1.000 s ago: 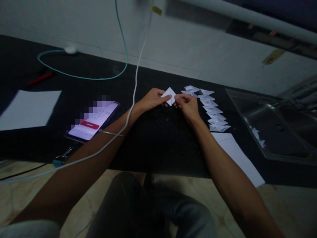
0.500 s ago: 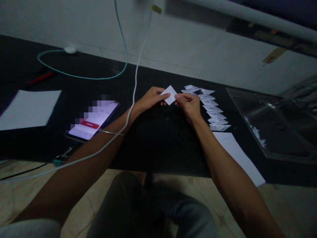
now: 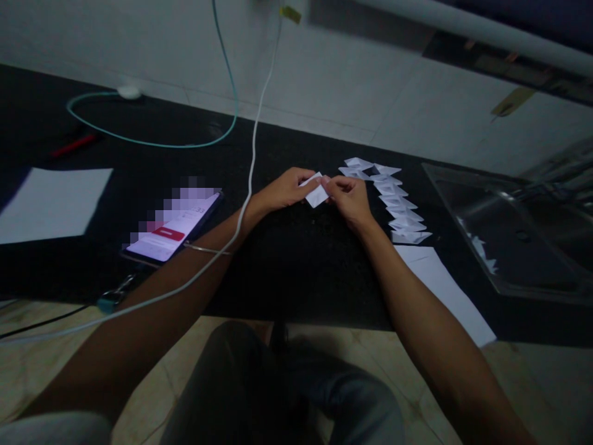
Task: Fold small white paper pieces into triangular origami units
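At the bottom of the frame sit the person's knees in dark trousers, over a pale tiled floor. Both forearms reach up from the lower corners toward the middle of the black countertop (image 3: 296,266).

There the left hand (image 3: 282,190) and the right hand (image 3: 349,198) meet on a small white paper piece (image 3: 316,194), just above centre. Each hand pinches it between thumb and fingertips, the left on its left edge, the right on its upper right corner. Half a second ago the piece stood up as an open diamond above the fingers; now it looks smaller and lower, tucked between the two hands, which have drawn closer together. Nothing else on the counter has moved.

On the counter's near right lies a white sheet (image 3: 445,290), partly over the edge. Right of the hands runs a row of folded paper pieces (image 3: 393,201), overlapping one another. At left centre a lit phone (image 3: 173,232) lies face up, a white cable (image 3: 250,185) crossing the left forearm beside it. Farther left is another white sheet (image 3: 53,204), with a red pen (image 3: 74,145) and a looped teal cable (image 3: 152,139) beyond. A steel sink (image 3: 509,235) is set into the counter at the right. Behind it all stands a pale tiled wall (image 3: 370,93).
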A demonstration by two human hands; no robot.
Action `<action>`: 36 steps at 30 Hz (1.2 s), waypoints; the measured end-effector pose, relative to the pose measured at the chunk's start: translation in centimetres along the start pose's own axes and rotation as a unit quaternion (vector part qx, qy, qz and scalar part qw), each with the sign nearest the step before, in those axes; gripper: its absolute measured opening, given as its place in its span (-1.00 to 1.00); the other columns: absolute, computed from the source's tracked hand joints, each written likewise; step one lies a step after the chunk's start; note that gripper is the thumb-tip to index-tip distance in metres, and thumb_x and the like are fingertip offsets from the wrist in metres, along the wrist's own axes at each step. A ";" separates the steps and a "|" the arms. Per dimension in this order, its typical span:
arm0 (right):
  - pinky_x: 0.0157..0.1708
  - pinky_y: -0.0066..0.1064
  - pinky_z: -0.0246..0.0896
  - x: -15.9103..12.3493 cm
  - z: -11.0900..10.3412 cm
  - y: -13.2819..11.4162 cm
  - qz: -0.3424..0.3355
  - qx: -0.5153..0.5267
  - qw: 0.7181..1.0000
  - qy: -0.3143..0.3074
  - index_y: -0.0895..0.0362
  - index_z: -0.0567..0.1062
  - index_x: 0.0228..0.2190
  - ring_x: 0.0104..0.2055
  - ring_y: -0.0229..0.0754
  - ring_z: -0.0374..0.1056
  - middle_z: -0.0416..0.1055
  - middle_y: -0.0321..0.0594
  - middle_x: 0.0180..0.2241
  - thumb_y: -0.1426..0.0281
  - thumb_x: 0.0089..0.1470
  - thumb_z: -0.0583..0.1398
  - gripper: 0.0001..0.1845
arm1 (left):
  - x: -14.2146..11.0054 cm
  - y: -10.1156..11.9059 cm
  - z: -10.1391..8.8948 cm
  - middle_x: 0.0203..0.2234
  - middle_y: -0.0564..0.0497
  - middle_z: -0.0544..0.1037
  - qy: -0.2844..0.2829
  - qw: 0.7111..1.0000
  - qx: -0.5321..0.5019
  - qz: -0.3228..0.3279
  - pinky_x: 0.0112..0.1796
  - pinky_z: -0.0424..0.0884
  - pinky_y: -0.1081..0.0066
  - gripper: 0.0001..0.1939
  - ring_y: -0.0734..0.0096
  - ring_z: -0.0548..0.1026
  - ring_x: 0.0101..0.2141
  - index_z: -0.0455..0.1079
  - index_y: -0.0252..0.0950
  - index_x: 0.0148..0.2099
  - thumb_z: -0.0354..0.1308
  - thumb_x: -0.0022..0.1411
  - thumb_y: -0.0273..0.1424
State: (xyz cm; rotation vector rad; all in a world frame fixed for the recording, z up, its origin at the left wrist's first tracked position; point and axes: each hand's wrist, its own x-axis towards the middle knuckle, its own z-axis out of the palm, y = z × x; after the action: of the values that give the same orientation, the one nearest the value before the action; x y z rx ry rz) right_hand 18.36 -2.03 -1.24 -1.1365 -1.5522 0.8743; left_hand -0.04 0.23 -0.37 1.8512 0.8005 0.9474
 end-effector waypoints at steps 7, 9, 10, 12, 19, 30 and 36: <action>-0.50 -0.35 0.15 0.2 -0.2 0.4 -0.043 -0.041 0.996 0.071 0.05 0.49 -0.60 -0.53 -0.26 0.23 0.30 -0.33 -0.64 -0.14 0.02 0.29 -0.46 | -0.5 0.4 -0.6 -0.69 0.01 0.47 -0.086 0.995 0.025 -0.034 -0.50 0.25 0.49 -0.54 0.53 0.39 -0.61 0.50 -0.33 -0.50 0.24 0.26 -0.06; -0.51 -0.35 0.15 0.3 -0.3 0.6 -0.037 -0.038 0.996 0.075 0.05 0.49 -0.60 -0.53 -0.25 0.23 0.31 -0.33 -0.63 -0.14 0.02 0.30 -0.47 | -0.5 0.4 -0.7 -0.73 0.02 0.43 -0.089 0.995 0.036 -0.027 -0.51 0.24 0.47 -0.53 0.52 0.36 -0.62 0.49 -0.32 -0.52 0.23 0.26 -0.05; -0.51 -0.35 0.16 0.3 -0.3 0.7 -0.032 -0.034 0.996 0.071 0.05 0.49 -0.59 -0.52 -0.25 0.24 0.31 -0.32 -0.62 -0.15 0.02 0.29 -0.47 | -0.5 0.4 -0.8 -0.74 0.03 0.40 -0.085 0.995 0.037 -0.027 -0.51 0.24 0.47 -0.53 0.52 0.35 -0.62 0.49 -0.32 -0.52 0.23 0.25 -0.05; -0.50 -0.34 0.21 0.3 -0.3 0.7 -0.023 -0.015 0.998 0.054 0.04 0.53 -0.53 -0.51 -0.24 0.28 0.35 -0.31 -0.60 -0.15 0.03 0.29 -0.49 | -0.5 0.5 -0.9 -0.75 0.02 0.39 -0.064 0.997 0.027 -0.034 -0.50 0.27 0.46 -0.55 0.48 0.37 -0.61 0.49 -0.32 -0.50 0.26 0.23 -0.05; -0.32 -0.26 0.43 0.1 -0.5 -0.1 -0.050 0.030 0.998 -0.008 -0.08 0.55 -0.03 -0.25 -0.13 0.47 0.57 -0.22 -0.21 -0.09 -0.07 0.39 -0.39 | -0.3 1.1 -1.1 -0.67 -0.04 0.45 0.036 0.995 -0.048 -0.077 -0.38 0.39 0.42 -0.66 0.33 0.50 -0.45 0.49 -0.35 -0.38 0.37 0.16 -0.14; -0.20 -0.15 0.46 0.1 -0.8 -0.1 -0.060 -0.001 0.998 0.037 -0.02 0.65 -0.20 -0.16 -0.07 0.49 0.60 -0.20 -0.21 0.04 -0.03 0.40 -0.60 | -0.1 0.0 -0.7 -0.31 0.00 0.55 0.104 0.984 -0.139 -0.049 -0.44 0.33 0.52 -0.49 0.44 0.54 -0.37 0.39 -0.19 0.15 0.35 0.16 -0.27; -0.28 -0.24 0.44 0.3 -0.8 0.1 -0.054 0.004 0.996 0.065 -0.02 0.65 -0.26 -0.25 -0.12 0.48 0.56 -0.24 -0.34 -0.02 0.01 0.37 -0.62 | -0.1 0.2 -0.7 -0.25 -0.04 0.59 0.104 0.983 -0.138 -0.059 -0.46 0.32 0.52 -0.64 0.44 0.53 -0.33 0.52 -0.23 -0.01 0.36 0.13 -0.29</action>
State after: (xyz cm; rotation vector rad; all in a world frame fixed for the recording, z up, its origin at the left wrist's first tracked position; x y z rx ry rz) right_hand 19.14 -1.72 -1.07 -1.0719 -1.4873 0.7204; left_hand -0.67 0.32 0.05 1.4673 0.8466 1.1282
